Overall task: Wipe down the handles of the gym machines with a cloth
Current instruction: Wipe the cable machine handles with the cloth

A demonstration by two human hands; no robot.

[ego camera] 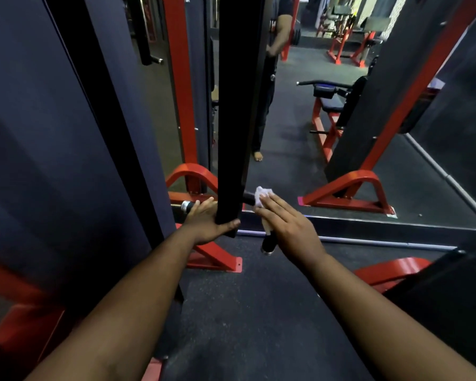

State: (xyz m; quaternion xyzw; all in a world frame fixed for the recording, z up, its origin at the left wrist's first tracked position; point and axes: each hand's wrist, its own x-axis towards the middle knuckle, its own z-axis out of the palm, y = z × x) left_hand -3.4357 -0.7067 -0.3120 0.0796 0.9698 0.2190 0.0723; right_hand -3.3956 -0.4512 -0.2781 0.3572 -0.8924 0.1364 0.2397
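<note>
At frame center, my left hand (206,224) grips the black upright (238,111) while my right hand (289,226), fingers (272,207) flat, presses the cloth (263,195) along the handle (268,240); wiping is underway, other machines apparently remaining.

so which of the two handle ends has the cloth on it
The one to the right of the black upright: the right hand presses the white cloth on that handle. The chrome-tipped end by the left hand is bare.

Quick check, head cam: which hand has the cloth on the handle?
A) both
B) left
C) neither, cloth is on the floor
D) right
D: the right hand presses the white cloth onto the black handle, while the left hand grips the foot of the black upright post.
</note>
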